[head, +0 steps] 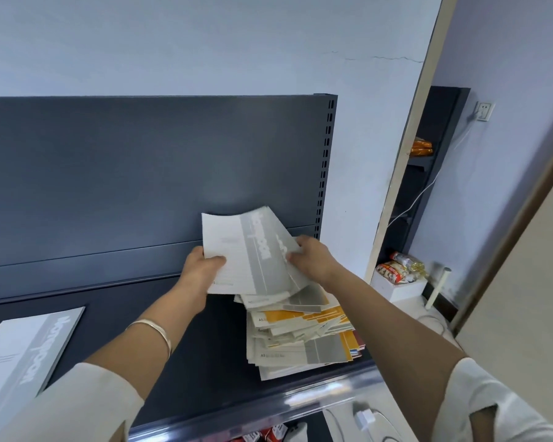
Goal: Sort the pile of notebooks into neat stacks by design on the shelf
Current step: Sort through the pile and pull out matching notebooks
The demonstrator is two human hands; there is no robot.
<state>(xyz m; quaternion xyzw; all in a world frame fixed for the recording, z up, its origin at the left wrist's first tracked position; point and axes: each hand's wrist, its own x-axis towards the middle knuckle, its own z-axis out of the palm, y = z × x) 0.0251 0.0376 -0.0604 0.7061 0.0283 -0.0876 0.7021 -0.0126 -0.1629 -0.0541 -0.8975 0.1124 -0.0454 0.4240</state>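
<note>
White-sleeved arms hold grey-and-white paper notebook over dark grey metal shelf.
Left hand and right hand pinch its edges above messy grey-orange notebook pile, partly hiding it; matching notebook lies flat left.

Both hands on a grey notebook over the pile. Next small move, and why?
Probably carry the grey-and-white paper notebook left and lay it squarely on the matching grey notebook lying flat at the left end of the dark shelf. Left hand and right hand both grip it above the messy mixed pile, and the cover designs look alike.
</note>
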